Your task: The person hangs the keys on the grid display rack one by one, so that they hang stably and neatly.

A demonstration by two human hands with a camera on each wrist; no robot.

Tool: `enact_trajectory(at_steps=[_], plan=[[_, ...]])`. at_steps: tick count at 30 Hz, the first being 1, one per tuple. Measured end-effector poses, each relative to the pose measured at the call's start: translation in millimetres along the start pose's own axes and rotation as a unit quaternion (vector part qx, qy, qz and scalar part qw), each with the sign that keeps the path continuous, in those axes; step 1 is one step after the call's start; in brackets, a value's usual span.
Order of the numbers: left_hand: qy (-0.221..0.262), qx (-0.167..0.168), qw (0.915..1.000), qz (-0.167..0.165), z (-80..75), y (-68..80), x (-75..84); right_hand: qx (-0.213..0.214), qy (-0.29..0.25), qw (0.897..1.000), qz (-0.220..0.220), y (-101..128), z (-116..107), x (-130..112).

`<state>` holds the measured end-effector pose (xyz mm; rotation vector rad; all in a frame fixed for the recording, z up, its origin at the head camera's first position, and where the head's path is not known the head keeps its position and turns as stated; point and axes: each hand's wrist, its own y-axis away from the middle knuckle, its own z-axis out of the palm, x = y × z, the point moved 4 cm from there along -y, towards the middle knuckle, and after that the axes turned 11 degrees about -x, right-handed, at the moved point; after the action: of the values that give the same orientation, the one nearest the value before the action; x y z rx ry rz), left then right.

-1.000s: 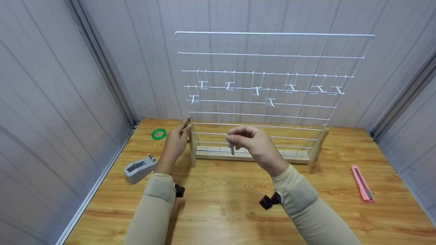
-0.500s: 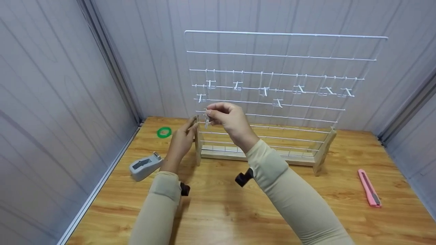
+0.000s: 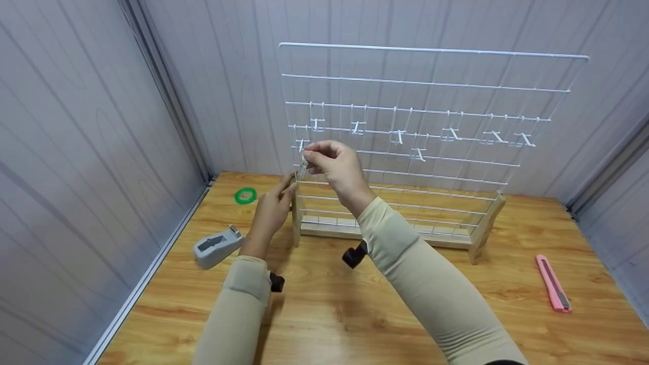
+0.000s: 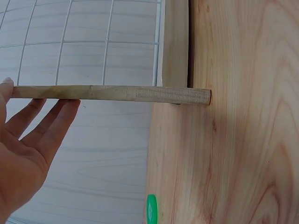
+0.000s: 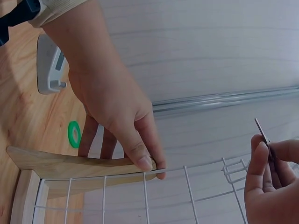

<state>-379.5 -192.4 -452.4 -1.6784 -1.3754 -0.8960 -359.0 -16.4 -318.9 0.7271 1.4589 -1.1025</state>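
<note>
A white wire grid rack [image 3: 433, 50] stands in a wooden base, with several small white hooks [image 3: 399, 136] hung on its middle wires. My left hand [image 3: 273, 209] grips the left wooden upright [image 4: 140, 94], thumb on one side and fingers on the other. At the rack's left part, my right hand [image 3: 340, 167] pinches a small, thin silvery piece [image 3: 303, 166] between thumb and fingertips, just below the leftmost hook [image 3: 301, 145]. In the right wrist view the silvery piece [image 5: 259, 129] shows edge-on above the fingers; its kind cannot be made out.
A grey tape dispenser [image 3: 219, 247] and a green roll of tape [image 3: 245, 195] lie on the wooden table [image 3: 314, 314] at left. On the right is a pink utility knife [image 3: 552, 284]. Panelled walls [image 3: 228, 76] close in the back and sides.
My right hand has carried the silvery piece left and upward, from mid-rack to near the leftmost hook. The left hand keeps its grip on the upright. The head view has shifted slightly.
</note>
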Motion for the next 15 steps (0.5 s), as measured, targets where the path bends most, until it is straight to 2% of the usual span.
enact_trajectory(at_steps=[6,10,15], plan=[[0.001,0.010,0.9998,0.015,0.4,0.2,1.8,0.011,0.000,1.000,0.002,-9,-1,7],[0.005,0.005,0.9998,0.017,0.6,0.1,1.4,0.014,0.011,1.000,0.018,-12,-5,14],[0.016,-0.006,0.9998,0.010,0.2,0.6,-0.4,-0.006,0.039,0.998,0.044,-11,-10,20]])
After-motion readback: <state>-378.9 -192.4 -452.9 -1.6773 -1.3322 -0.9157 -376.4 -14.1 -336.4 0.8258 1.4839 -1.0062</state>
